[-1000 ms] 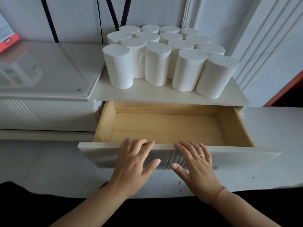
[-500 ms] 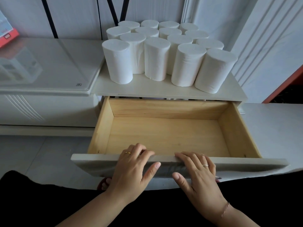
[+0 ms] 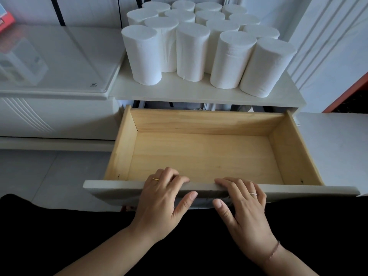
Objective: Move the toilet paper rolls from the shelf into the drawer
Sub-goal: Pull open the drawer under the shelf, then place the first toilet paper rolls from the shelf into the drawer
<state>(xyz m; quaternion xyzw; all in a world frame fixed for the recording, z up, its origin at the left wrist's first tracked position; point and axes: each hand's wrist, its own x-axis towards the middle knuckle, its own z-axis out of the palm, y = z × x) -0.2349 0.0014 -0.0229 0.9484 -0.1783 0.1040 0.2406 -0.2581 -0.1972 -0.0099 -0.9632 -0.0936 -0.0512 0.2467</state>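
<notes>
Several white toilet paper rolls (image 3: 191, 50) stand upright in tight rows on a white shelf (image 3: 199, 91). Below it a wooden drawer (image 3: 121, 144) with a white front panel (image 3: 111, 189) is pulled far out, and nothing lies inside. My left hand (image 3: 161, 200) grips the top edge of the front panel, fingers curled over into the drawer, thumb on the outside. My right hand (image 3: 243, 206) grips the same edge just to the right in the same way. Both hands wear a ring.
A white cabinet with a glossy glass top (image 3: 55, 60) adjoins the shelf on the left, with a red box (image 3: 6, 20) at its far corner. A white panelled wall (image 3: 328, 46) rises on the right. Grey floor tiles (image 3: 39, 176) lie below left.
Both hands have pulled the drawer further out toward me, so much more of its wooden inside shows. The fingers now curl over the panel's top edge.
</notes>
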